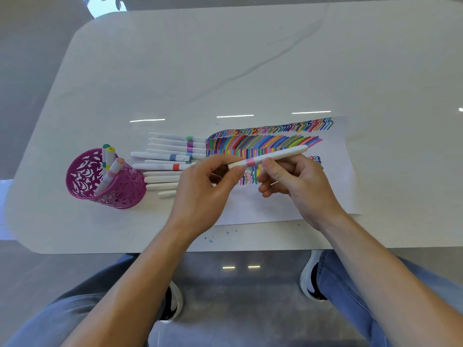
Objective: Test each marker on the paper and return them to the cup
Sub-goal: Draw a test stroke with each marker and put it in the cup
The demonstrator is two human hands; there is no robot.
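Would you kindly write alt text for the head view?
Both hands, left hand and right hand, hold a pink-banded marker over scribbled paper. Loose markers lie beside a purple cup holding three.

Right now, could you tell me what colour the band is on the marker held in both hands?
Pink, on the white marker; the head view shows it.

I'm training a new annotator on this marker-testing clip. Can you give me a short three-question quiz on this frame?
1. True or false: the purple cup is lying on its side.
2. What colour is the band on the marker held by the left hand and right hand?
3. The loose markers lie: A) between cup and paper B) right of the paper C) on the floor.

Key: 1 false, it stands upright; 2 pink; 3 A.
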